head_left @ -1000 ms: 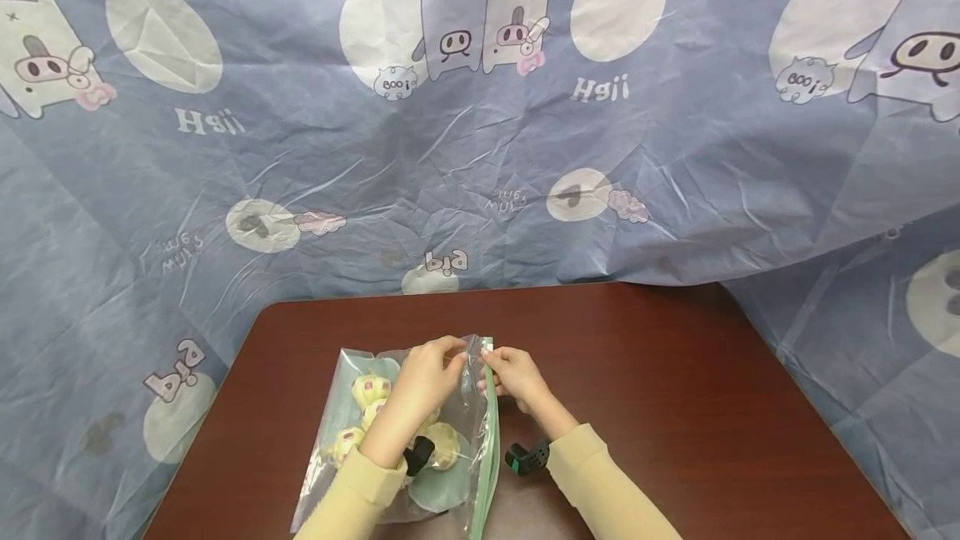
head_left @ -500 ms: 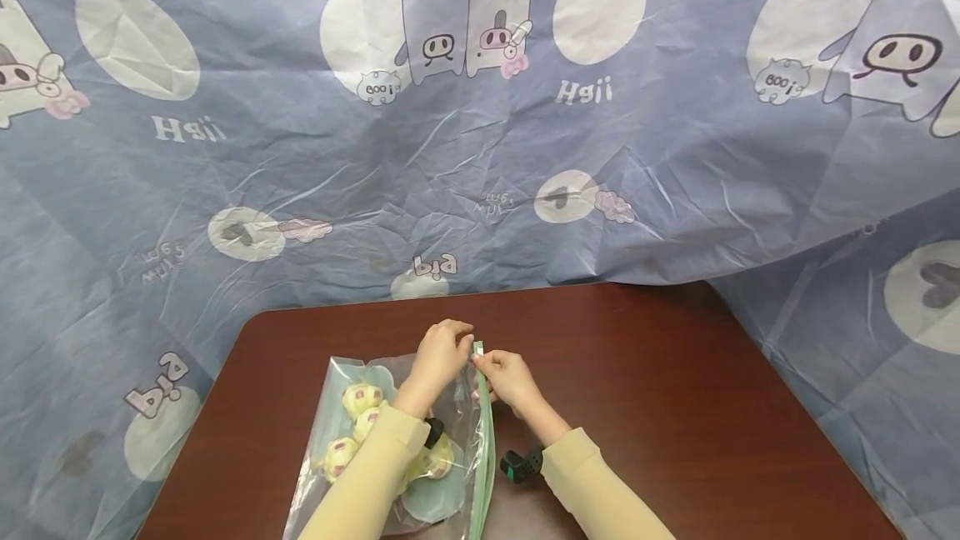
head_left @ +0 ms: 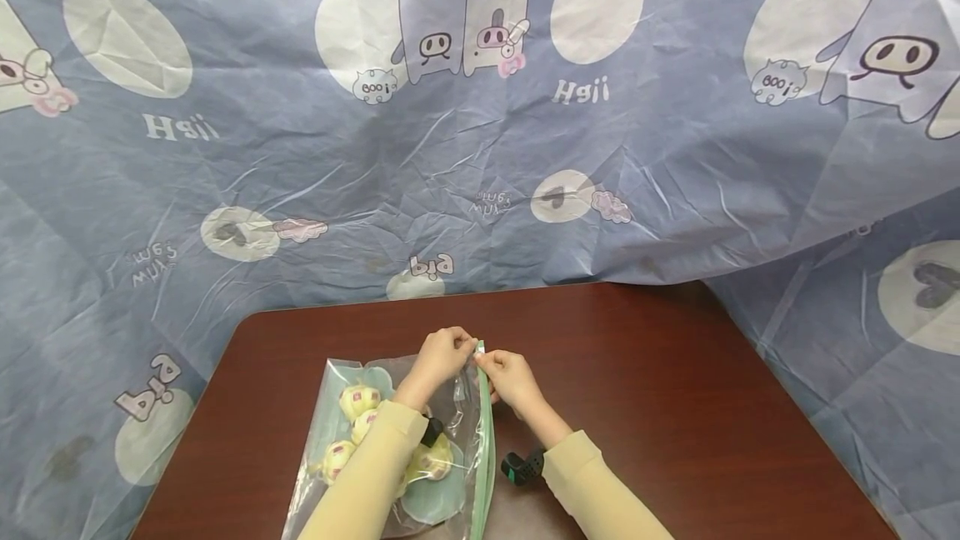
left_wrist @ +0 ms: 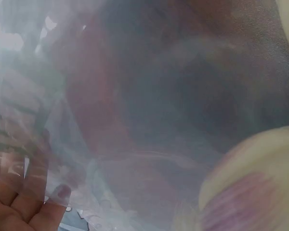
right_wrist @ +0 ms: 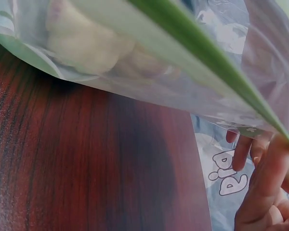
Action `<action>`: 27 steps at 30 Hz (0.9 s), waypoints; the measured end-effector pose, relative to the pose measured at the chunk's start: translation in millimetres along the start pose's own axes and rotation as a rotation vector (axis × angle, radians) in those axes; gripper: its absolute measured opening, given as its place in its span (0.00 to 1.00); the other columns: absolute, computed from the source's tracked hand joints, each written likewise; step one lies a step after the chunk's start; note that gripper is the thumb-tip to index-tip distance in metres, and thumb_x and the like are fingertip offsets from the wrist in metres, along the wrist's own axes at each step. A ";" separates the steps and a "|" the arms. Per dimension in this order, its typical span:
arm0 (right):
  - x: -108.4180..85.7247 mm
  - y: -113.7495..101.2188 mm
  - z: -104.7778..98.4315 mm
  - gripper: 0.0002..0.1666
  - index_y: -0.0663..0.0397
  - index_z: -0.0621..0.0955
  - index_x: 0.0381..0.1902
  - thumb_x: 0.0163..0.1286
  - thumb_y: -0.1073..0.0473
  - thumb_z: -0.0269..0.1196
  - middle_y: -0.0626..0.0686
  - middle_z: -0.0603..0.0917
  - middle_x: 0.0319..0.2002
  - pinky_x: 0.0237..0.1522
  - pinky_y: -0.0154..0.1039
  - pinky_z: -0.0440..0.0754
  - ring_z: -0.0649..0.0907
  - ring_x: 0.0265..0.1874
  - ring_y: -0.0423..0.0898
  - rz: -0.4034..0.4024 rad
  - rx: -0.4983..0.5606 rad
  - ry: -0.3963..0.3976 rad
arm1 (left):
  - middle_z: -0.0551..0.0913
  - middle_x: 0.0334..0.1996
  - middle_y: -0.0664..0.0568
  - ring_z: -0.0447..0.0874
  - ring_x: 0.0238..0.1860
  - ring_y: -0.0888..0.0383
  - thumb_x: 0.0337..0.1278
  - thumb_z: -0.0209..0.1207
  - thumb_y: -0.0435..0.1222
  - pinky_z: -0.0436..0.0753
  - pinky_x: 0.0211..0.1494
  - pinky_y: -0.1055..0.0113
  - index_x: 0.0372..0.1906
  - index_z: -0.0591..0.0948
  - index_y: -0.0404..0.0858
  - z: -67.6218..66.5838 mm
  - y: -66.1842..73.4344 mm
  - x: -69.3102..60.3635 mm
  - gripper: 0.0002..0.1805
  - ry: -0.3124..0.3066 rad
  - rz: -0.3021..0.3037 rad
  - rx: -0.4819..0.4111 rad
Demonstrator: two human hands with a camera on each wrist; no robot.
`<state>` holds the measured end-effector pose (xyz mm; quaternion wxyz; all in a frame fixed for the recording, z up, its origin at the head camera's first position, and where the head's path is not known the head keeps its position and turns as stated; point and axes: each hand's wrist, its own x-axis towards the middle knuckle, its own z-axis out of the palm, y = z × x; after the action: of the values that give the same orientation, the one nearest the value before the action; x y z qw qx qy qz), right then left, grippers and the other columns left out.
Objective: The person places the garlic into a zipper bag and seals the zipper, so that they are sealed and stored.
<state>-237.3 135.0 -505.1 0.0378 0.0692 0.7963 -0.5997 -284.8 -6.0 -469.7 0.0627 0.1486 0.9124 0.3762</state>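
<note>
A clear zip bag (head_left: pixel 459 415) with a green seal strip (head_left: pixel 486 448) lies on the table. Inside it are several pale yellow round things (head_left: pixel 360 400) with pinkish patches, partly covered by my left forearm; their kind is unclear. My right hand (head_left: pixel 512 377) pinches the strip near its far end, thumb and finger on the green edge in the right wrist view (right_wrist: pixel 267 185). Across from it, my left hand (head_left: pixel 442 354) holds the bag's far corner with bent fingers. Through the plastic, the left wrist view shows those fingers (left_wrist: pixel 19 207) only in part.
The dark red-brown table (head_left: pixel 645 407) stretches to the right of the bag. A blue cartoon-print cloth (head_left: pixel 480 132) hangs behind and at both sides. Black straps with small devices (head_left: pixel 522 467) sit at the wrists.
My left hand rose off the bag's middle toward its far corner, and its fingers have now closed in there. My right hand stays on the strip. The head view shifted slightly.
</note>
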 end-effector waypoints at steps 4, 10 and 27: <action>0.4 1.0 -0.7 0.22 0.61 0.85 0.44 0.74 0.47 0.58 0.48 0.80 0.21 0.26 0.48 0.86 0.78 0.18 0.40 0.006 0.006 0.000 | 0.86 0.27 0.51 0.77 0.23 0.62 0.68 0.59 0.40 0.74 0.26 0.70 0.36 0.84 0.38 -1.9 -1.4 2.2 0.09 -0.015 -0.022 -0.024; 1.5 2.8 -1.0 0.24 0.60 0.85 0.44 0.75 0.44 0.57 0.47 0.77 0.20 0.24 0.39 0.84 0.78 0.20 0.43 0.033 0.012 0.005 | 0.89 0.30 0.48 0.81 0.27 0.63 0.64 0.62 0.38 0.77 0.29 0.71 0.35 0.86 0.36 -3.4 -1.7 7.1 0.09 -0.020 -0.011 -0.032; 5.0 -0.6 -2.6 0.23 0.56 0.75 0.27 0.75 0.44 0.56 0.49 0.76 0.22 0.29 0.40 0.83 0.78 0.21 0.43 0.093 0.120 0.032 | 0.84 0.24 0.52 0.76 0.26 0.61 0.64 0.62 0.41 0.75 0.30 0.70 0.31 0.85 0.36 -2.0 8.7 12.7 0.12 -0.044 -0.079 0.020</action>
<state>-242.3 137.6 -504.5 0.0486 0.1177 0.7553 -0.6429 -295.3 2.5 -462.2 0.0963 0.1213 0.9196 0.3611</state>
